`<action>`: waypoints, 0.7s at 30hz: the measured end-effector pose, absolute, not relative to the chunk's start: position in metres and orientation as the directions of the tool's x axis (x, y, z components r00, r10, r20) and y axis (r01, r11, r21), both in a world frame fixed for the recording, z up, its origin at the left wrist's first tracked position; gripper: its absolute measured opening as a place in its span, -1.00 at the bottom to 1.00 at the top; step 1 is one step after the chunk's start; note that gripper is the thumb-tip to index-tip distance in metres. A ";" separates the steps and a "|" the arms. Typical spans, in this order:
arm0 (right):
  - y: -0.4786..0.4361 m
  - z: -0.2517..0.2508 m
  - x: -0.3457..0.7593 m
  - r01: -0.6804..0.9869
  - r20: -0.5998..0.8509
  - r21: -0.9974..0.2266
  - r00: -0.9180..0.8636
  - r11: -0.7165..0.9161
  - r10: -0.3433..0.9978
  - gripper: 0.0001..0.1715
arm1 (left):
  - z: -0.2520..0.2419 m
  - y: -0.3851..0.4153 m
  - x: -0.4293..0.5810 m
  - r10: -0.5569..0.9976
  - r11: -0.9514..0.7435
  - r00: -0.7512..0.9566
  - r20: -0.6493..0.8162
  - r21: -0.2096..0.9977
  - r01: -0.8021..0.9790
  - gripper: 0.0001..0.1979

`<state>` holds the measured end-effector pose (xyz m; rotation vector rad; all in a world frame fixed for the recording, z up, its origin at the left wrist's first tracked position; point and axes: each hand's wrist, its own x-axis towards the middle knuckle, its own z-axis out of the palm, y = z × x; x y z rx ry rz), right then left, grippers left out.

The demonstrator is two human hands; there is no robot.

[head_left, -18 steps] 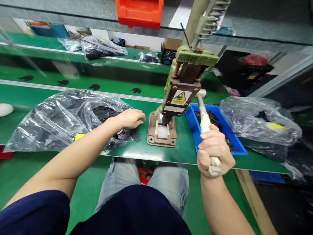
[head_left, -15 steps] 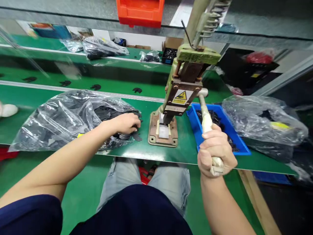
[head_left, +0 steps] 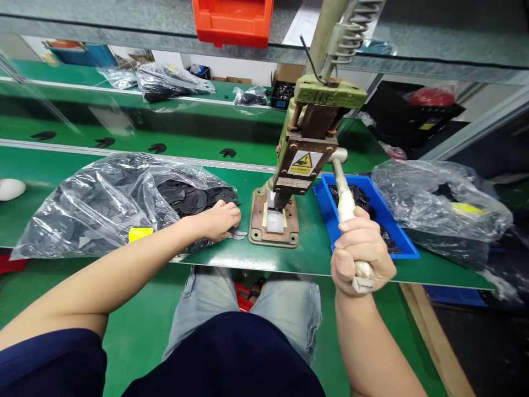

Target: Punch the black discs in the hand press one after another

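Observation:
My right hand [head_left: 363, 251] is wrapped round the tape-covered lever [head_left: 346, 201] of a green hand press [head_left: 306, 160]. The press stands on a bolted base [head_left: 257, 229] with a pale block [head_left: 275, 221] under its ram; the block shows no dark piece on it. My left hand [head_left: 221, 220] is at the mouth of a clear plastic bag [head_left: 103, 204] full of flat dark pieces [head_left: 194, 199]. Its fingers are curled down over a thin curved dark piece [head_left: 238, 234], whose end sticks out towards the press base. The fingertips are partly hidden.
Right of the press stands a blue tray [head_left: 407, 248] holding black pieces, beside another clear bag [head_left: 446, 209]. Several dark curved pieces [head_left: 227, 152] lie in a row behind the bench. An orange bin [head_left: 233, 22] hangs over the shelf edge. A white rounded object [head_left: 11, 189] is at far left.
My left hand has shifted slightly towards me and the press, with the thin curved piece moving right along the bench. More of the bag's pieces show. My right hand stays on the lever.

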<state>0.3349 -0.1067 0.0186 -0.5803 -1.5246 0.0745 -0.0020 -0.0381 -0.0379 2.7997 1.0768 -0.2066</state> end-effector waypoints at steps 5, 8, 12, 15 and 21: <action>-0.110 0.018 0.334 0.312 0.903 -0.428 0.094 0.848 0.420 -0.73 | -0.047 -0.039 0.003 0.628 -0.736 0.768 -0.124 0.228 0.638 -0.86; -0.110 0.017 0.334 0.300 0.903 -0.426 0.086 0.853 0.421 -0.74 | -0.046 -0.040 0.008 0.631 -0.721 0.773 -0.066 0.316 0.616 -0.89; -0.109 0.016 0.336 0.303 0.902 -0.427 0.084 0.852 0.423 -0.74 | -0.035 -0.040 0.014 0.787 -0.537 0.617 0.004 0.499 0.680 -0.74; -0.109 0.015 0.336 0.305 0.906 -0.420 0.083 0.855 0.416 -0.75 | -0.032 -0.037 0.019 0.866 -0.411 0.498 0.049 0.638 0.651 -0.66; -0.109 0.016 0.334 0.309 0.910 -0.413 0.092 0.857 0.405 -0.77 | -0.052 -0.022 0.036 0.940 -0.025 0.321 -0.112 0.919 0.394 -0.64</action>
